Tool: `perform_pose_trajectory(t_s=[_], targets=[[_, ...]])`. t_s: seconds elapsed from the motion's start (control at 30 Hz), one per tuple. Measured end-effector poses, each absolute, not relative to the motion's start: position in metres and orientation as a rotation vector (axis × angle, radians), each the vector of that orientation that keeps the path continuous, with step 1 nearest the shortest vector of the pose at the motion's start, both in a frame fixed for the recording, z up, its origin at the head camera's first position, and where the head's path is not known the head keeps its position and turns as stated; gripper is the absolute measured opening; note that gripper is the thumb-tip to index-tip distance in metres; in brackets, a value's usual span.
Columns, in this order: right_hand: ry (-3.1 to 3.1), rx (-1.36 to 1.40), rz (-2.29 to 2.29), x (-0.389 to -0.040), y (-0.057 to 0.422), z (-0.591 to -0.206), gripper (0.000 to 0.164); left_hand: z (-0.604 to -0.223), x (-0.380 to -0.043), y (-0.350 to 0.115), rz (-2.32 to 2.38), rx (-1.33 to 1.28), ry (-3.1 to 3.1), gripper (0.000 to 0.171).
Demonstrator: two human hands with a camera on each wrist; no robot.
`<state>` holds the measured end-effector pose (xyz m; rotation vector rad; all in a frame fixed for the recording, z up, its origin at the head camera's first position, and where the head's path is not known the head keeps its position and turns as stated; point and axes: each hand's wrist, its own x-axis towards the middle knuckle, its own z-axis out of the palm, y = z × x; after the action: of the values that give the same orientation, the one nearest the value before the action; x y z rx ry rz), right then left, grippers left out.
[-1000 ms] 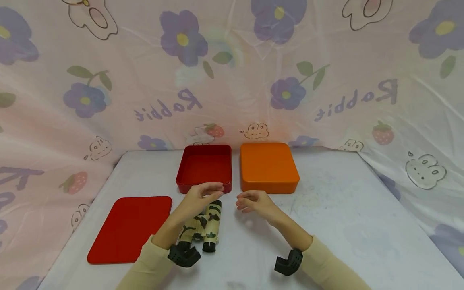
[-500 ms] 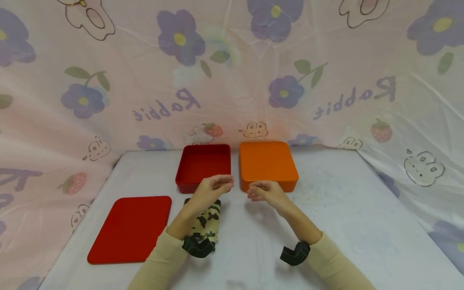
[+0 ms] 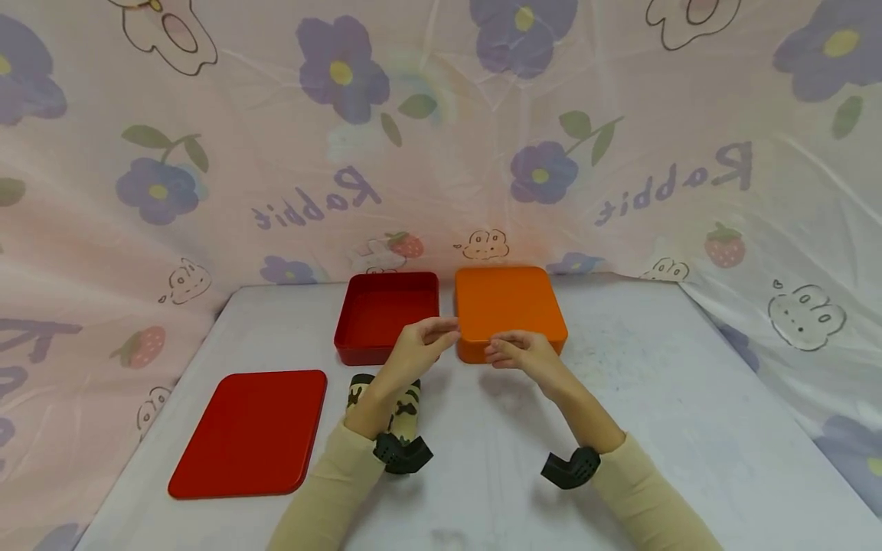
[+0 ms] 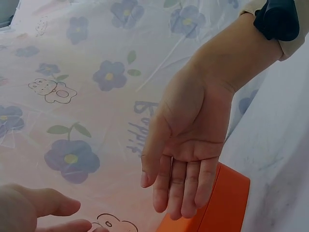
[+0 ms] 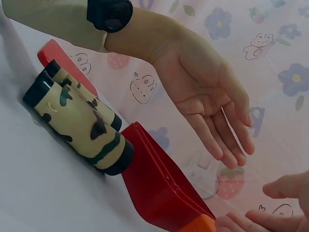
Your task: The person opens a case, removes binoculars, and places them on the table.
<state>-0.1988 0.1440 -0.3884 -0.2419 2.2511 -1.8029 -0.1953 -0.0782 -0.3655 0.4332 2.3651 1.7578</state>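
Note:
My left hand [image 3: 412, 350] hovers over the gap between the open red box [image 3: 361, 357] and the orange box [image 3: 511, 300], fingers extended and holding nothing. Just before the orange box's front edge is my right hand [image 3: 539, 358], likewise with nothing in it. The palms face each other, apart, as the right wrist view shows with the left hand [image 5: 193, 87] in the middle. Beneath my left forearm lie camouflage binoculars [image 5: 84, 116], partly hidden by the arm in the head view. From the left wrist, the right hand [image 4: 193, 125] appears above the orange box [image 4: 227, 203].
A flat red lid [image 3: 251, 432] lies on the left of the white table [image 3: 689, 428]. A patterned cloth [image 3: 441, 153] with flowers and rabbits hangs behind and at both sides. The red and orange boxes stand side by side near the back edge.
Both hands have moved forward and to the right, toward the orange box. The left forearm now covers more of the binoculars. Boxes, lid and binoculars stay where they were.

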Motion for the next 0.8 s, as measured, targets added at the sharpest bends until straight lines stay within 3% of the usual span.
perform_pose_trajectory(t_s=[0.8], targets=[[2.269,-0.105,-1.881,-0.226,0.187,-0.378,0.054,-0.379,-0.221,-0.042,1.921,0.194,2.374,0.036]])
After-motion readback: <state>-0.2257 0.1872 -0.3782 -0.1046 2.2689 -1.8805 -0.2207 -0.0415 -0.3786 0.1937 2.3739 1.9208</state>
